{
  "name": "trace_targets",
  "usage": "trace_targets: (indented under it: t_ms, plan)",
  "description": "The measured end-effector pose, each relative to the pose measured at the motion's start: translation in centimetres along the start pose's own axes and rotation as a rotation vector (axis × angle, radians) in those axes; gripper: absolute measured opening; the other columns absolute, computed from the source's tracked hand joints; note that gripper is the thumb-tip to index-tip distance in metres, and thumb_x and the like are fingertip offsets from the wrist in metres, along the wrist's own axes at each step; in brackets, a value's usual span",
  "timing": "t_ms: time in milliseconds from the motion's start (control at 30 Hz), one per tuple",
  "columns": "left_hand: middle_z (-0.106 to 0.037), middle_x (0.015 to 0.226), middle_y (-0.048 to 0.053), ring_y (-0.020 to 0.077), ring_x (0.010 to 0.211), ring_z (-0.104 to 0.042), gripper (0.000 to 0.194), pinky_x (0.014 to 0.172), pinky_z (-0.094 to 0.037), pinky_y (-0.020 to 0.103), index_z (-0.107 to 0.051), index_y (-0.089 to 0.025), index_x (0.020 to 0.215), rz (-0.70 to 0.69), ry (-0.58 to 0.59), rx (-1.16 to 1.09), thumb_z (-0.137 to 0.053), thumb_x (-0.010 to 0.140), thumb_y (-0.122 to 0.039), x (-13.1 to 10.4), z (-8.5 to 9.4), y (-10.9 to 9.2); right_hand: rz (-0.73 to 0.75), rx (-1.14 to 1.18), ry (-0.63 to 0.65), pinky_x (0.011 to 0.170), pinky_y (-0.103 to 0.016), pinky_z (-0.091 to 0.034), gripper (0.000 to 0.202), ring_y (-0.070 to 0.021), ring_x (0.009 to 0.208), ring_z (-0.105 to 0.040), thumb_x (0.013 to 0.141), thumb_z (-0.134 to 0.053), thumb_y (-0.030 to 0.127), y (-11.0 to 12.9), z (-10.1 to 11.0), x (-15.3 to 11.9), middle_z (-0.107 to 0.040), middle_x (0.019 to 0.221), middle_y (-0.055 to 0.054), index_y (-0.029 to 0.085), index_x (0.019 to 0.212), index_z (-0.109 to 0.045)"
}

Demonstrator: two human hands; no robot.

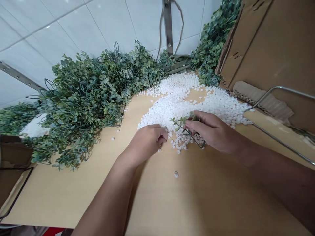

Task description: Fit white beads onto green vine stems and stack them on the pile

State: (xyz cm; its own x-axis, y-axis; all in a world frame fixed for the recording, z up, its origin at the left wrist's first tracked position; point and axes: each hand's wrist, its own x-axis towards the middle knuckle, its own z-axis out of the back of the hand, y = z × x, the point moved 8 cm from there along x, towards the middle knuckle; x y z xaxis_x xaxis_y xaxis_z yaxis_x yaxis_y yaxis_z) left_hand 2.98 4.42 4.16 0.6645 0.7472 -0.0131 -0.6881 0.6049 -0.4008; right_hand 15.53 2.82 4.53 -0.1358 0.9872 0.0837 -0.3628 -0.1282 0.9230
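My right hand [210, 131] is closed on an artificial leafy sprig [180, 124]. Small green leaves stick out to the left of the fingers, and a dark wire-like stem slants down below them. To the left, my left hand [148, 140] has its fingers curled together at the near edge of a heap of small white beads [169, 106]. Whatever those fingertips hold, if anything, is hidden. The heap spreads over the tabletop behind and between both hands, with several loose beads lying closer to me.
Bunches of artificial greenery [98, 85] are piled along the tiled wall [73, 26]. More foliage [211, 46] stands beside a cardboard box [273, 42] at right. A bent metal rod [283, 134] juts in below that box. Another white heap [36, 126] lies far left.
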Motion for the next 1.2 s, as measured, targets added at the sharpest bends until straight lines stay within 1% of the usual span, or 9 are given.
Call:
trace_targets:
  t_ms: [167, 300, 400, 467, 567, 733, 833, 933, 1200]
  plan:
    - [-0.062, 0.069, 0.001, 0.0101, 0.057, -0.052, 0.02, 0.053, -0.04, 0.021, -0.064, -0.018, 0.073, 0.038, -0.174, -0.254, -0.048, 0.072, -0.006, 0.1, 0.6, 0.4, -0.029, 0.072, 0.045, 0.053, -0.023, -0.034, 0.025, -0.0108, 0.06, -0.042, 0.085, -0.041, 0.037, 0.0, -0.4, -0.4, -0.043, 0.061, 0.002, 0.018, 0.07, -0.049]
    - [-0.058, 0.056, -0.002, 0.0086, 0.049, -0.049, 0.003, 0.047, -0.038, 0.02, -0.064, -0.016, 0.069, 0.214, -0.383, -0.686, -0.062, 0.068, -0.015, -0.1, 1.4, 2.0, 0.002, 0.045, 0.062, 0.052, -0.023, -0.033, 0.03, -0.0102, 0.057, -0.042, 0.086, -0.04, 0.04, -0.2, -0.8, -0.2, -0.043, 0.059, 0.002, 0.017, 0.069, -0.048]
    - [-0.063, 0.061, -0.002, 0.0074, 0.051, -0.053, 0.014, 0.052, -0.043, 0.02, -0.069, -0.016, 0.074, 0.307, -0.46, -1.051, -0.07, 0.061, -0.015, -0.2, 1.2, 2.5, 0.019, 0.012, 0.036, 0.048, -0.023, -0.029, 0.028, -0.0086, 0.051, -0.036, 0.085, -0.042, 0.037, -0.3, -0.8, 0.1, -0.038, 0.054, 0.005, 0.018, 0.064, -0.044]
    - [-0.067, 0.065, 0.0, 0.0082, 0.057, -0.058, 0.018, 0.06, -0.047, 0.021, -0.071, -0.016, 0.075, 0.334, -0.438, -1.211, -0.074, 0.058, -0.016, -0.2, 0.7, 2.2, 0.027, 0.003, 0.029, 0.046, -0.022, -0.027, 0.028, -0.0077, 0.048, -0.033, 0.084, -0.043, 0.034, -0.3, -0.8, 0.1, -0.034, 0.051, 0.006, 0.018, 0.061, -0.041]
    - [-0.069, 0.064, 0.002, 0.0093, 0.061, -0.061, 0.016, 0.065, -0.048, 0.021, -0.072, -0.015, 0.069, 0.322, -0.376, -1.341, -0.078, 0.056, -0.022, 0.0, -0.1, 1.5, 0.044, 0.026, 0.019, 0.046, -0.022, -0.027, 0.026, -0.0075, 0.048, -0.031, 0.083, -0.044, 0.031, 0.0, -0.8, -0.1, -0.032, 0.051, 0.007, 0.018, 0.06, -0.04]
    - [-0.067, 0.058, 0.0, 0.0074, 0.055, -0.059, 0.021, 0.06, -0.048, 0.018, -0.07, -0.015, 0.064, 0.304, -0.339, -1.489, -0.082, 0.049, -0.024, 0.2, -1.0, 1.2, 0.12, -0.009, 0.0, 0.049, -0.022, -0.03, 0.021, -0.0085, 0.052, -0.035, 0.081, -0.046, 0.026, 1.1, -0.8, -0.4, -0.036, 0.053, 0.005, 0.017, 0.061, -0.046]
    - [-0.066, 0.055, 0.0, 0.0074, 0.054, -0.059, 0.021, 0.059, -0.048, 0.018, -0.07, -0.015, 0.063, 0.341, -0.322, -1.517, -0.082, 0.049, -0.023, 0.3, -1.4, 1.2, 0.184, -0.074, -0.018, 0.053, -0.022, -0.032, 0.019, -0.0094, 0.056, -0.04, 0.079, -0.047, 0.021, 1.9, -0.8, -0.6, -0.042, 0.055, 0.003, 0.016, 0.061, -0.051]
    - [-0.067, 0.055, 0.001, 0.0078, 0.054, -0.06, 0.021, 0.058, -0.048, 0.018, -0.071, -0.015, 0.064, 0.379, -0.321, -1.523, -0.082, 0.049, -0.023, 0.3, -1.7, 1.3, 0.189, -0.093, -0.033, 0.054, -0.022, -0.034, 0.017, -0.01, 0.057, -0.042, 0.079, -0.047, 0.02, 1.9, -0.8, -0.6, -0.046, 0.056, 0.002, 0.016, 0.064, -0.054]
    - [-0.067, 0.056, 0.001, 0.0066, 0.054, -0.059, 0.016, 0.054, -0.045, 0.015, -0.071, -0.015, 0.063, 0.433, -0.349, -1.538, -0.081, 0.051, -0.02, 0.3, -2.2, 1.5, 0.187, -0.103, -0.077, 0.052, -0.023, -0.032, 0.02, -0.0095, 0.053, -0.04, 0.079, -0.046, 0.021, 1.8, -0.5, -0.7, -0.042, 0.053, 0.003, 0.016, 0.06, -0.051]
